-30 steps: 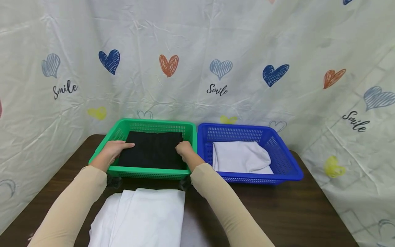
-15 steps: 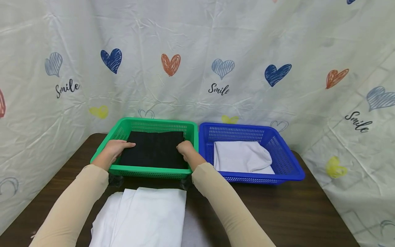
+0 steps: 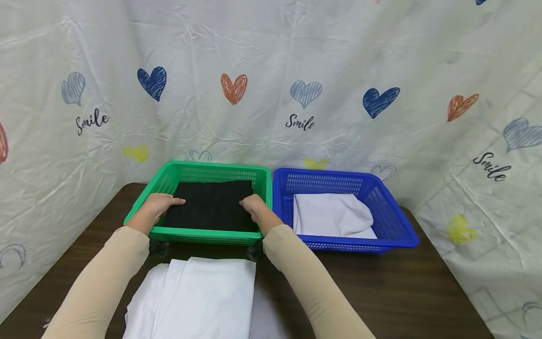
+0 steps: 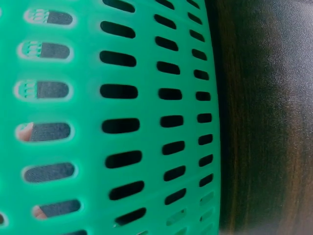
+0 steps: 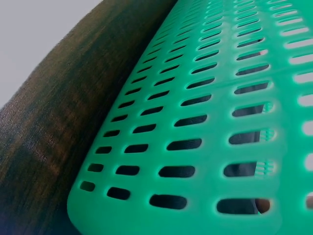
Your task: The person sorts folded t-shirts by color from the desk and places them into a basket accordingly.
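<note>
A folded black cloth [image 3: 211,205] lies in the green basket [image 3: 207,237] at the back left of the head view. At its left edge my left hand [image 3: 156,206] grips the cloth, thumb on top and the other fingers mostly hidden down the side. My right hand [image 3: 255,205] pinches the opposite edge with curled fingers, which partly hide the corner. Both wrist views are filled mostly by the slotted wall of the green basket [image 4: 88,107], with bits of skin and dark cloth showing through the slots.
Right beside the green basket stands a blue basket [image 3: 395,221] holding a folded white cloth [image 3: 328,214]. Folded white fabric [image 3: 203,296] lies on the dark wooden table [image 3: 381,292], between my forearms. A curtain [image 3: 262,37] printed with hearts hangs behind.
The black cloth's upper left corner has shifted slightly, and my right fingertips have moved a little to the left. Both hands stay at the cloth's edges.
</note>
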Motion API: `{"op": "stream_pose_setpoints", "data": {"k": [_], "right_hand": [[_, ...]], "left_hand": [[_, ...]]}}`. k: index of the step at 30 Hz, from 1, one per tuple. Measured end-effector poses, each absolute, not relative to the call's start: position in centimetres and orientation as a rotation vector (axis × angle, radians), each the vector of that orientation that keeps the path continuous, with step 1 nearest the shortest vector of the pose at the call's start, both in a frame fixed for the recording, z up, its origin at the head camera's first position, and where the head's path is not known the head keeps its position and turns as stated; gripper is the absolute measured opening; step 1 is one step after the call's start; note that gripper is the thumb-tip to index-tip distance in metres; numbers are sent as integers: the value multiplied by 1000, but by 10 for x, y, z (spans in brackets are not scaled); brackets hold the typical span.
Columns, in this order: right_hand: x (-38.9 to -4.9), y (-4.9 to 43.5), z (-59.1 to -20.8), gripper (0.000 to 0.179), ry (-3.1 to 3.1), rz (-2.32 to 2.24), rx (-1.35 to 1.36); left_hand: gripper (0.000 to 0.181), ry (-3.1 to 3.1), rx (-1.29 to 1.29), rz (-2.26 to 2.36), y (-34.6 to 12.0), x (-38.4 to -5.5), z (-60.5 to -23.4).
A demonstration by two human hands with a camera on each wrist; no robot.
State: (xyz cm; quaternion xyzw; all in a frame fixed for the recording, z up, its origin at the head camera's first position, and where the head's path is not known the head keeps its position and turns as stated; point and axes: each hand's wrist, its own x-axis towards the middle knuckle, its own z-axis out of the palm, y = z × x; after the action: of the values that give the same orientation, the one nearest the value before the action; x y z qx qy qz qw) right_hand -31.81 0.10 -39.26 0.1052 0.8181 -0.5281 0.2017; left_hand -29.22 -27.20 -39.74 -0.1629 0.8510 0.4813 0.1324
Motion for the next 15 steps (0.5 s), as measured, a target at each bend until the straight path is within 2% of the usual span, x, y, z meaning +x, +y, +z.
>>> {"op": "stream_pose_setpoints", "data": {"k": [7, 15], "right_hand": [[-316, 0, -393, 54, 2312, -1503, 247], [-328, -2, -410, 47, 2385, -1387, 249]], "left_hand": [[78, 2453, -477, 1389, -270, -288, -393], [85, 2431, -490, 1382, -269, -287, -397]]}}
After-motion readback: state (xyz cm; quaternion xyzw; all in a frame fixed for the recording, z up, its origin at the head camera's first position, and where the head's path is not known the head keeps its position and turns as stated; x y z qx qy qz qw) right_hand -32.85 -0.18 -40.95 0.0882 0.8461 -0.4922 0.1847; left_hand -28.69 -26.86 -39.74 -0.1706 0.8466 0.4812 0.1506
